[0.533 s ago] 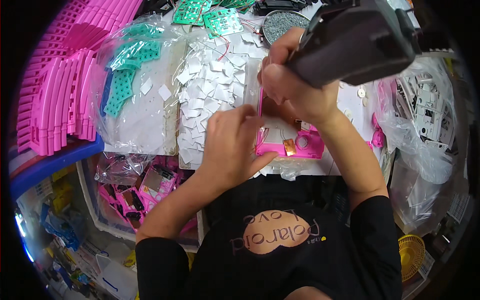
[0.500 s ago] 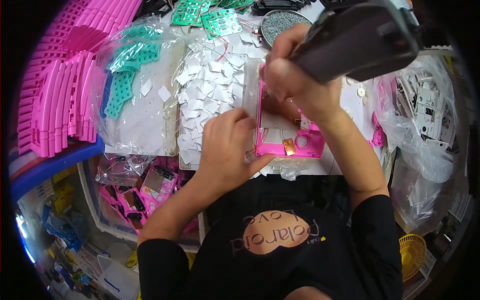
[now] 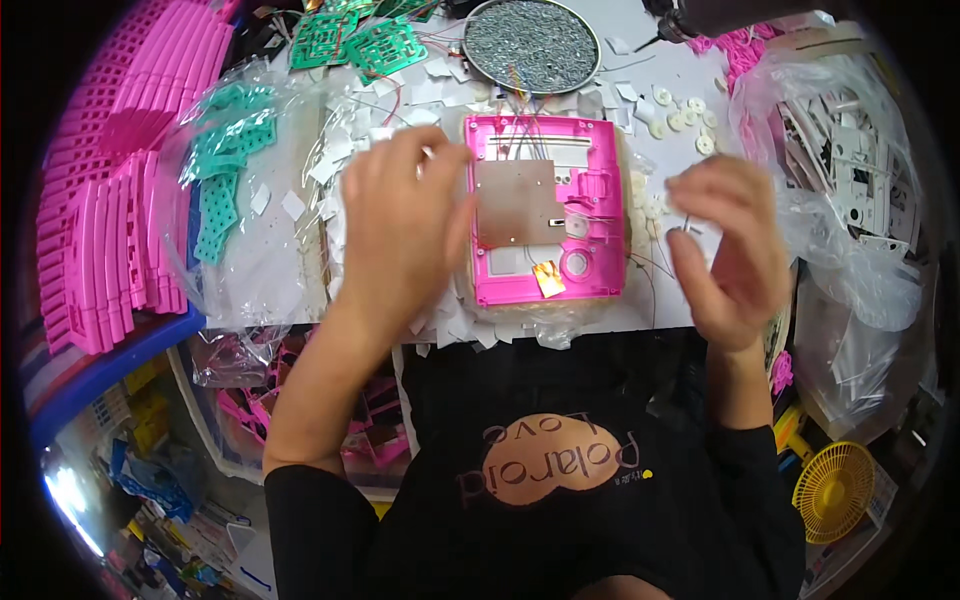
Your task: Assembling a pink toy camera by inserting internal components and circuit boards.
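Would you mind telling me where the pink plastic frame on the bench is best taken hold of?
Probably by its long right edge: the pink frame lies flat, and that rim is bare. The left hand already covers the left edge, and wires crowd the top, so coming in from the right hand side looks cleanest.

Glossy pink plastic frame (image 3: 543, 220) carrying a matt brownish metal plate (image 3: 514, 203); round metal dish (image 3: 532, 44) of grey screws; crinkled clear plastic bags (image 3: 845, 210).

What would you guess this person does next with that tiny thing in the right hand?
Probably bring the right hand, pinching a small screw, over to the pink housing and seat it, while the left hand steadies its edge.
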{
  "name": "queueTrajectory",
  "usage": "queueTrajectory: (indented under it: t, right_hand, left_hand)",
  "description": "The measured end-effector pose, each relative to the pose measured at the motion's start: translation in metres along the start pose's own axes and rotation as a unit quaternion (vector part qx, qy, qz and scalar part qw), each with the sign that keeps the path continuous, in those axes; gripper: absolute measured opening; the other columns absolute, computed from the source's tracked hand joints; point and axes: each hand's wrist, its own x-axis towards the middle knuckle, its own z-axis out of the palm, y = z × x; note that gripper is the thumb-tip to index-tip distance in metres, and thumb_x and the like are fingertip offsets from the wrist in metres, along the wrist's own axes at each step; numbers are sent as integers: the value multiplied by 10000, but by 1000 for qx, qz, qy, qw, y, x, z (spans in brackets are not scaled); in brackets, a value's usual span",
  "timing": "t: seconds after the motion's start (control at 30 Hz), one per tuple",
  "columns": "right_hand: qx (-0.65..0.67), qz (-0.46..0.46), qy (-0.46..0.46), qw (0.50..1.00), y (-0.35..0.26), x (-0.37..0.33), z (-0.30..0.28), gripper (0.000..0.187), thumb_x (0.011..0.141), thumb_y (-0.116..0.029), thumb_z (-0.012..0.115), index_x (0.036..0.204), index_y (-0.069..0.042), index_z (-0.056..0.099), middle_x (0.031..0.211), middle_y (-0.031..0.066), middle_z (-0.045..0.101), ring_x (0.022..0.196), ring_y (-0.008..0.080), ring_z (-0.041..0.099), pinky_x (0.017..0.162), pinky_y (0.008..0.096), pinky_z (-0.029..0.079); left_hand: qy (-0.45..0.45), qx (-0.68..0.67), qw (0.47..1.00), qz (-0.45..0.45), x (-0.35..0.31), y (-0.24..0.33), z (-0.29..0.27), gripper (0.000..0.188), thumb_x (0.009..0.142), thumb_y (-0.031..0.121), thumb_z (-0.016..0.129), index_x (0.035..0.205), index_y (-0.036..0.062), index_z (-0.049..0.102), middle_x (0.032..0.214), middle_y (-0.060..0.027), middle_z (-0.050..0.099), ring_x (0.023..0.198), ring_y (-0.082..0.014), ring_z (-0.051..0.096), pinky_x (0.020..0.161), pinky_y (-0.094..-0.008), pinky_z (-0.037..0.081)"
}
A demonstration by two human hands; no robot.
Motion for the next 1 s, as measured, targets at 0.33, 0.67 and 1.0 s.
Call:
queueTrajectory:
  t: [0.33, 0.67, 1.0]
  right_hand:
    - [35, 19, -190, 981, 14, -14, 23, 203, 721, -21, 744, 916, -74, 723, 933, 70, 658, 913, 278, 594, 776, 379, 490]
    - [-77, -209, -408, 885, 15, 22, 64, 125, 816, -185, 646, 910, -110, 683, 956, 43, 600, 999, 262, 549, 824, 382, 477]
    - [44, -52, -264, 962, 20, 1, 78, 257, 693, -131, 767, 893, -86, 611, 888, 80, 580, 897, 305, 565, 732, 421, 486]
  left_hand:
    - [-144, -86, 986, 18, -40, 57, 8, 317, 727, 214, 820, 977, 125, 647, 973, -40, 564, 944, -237, 548, 888, -438, 306]
    - [-49, -99, 992, -65, -67, 39, -7, 212, 731, 115, 793, 877, 105, 640, 841, -33, 579, 807, -228, 551, 772, -373, 348]
    - [-102, -234, 950, -178, -42, 49, -1, 213, 830, 143, 801, 883, 28, 630, 677, -3, 543, 544, -63, 452, 491, -233, 358]
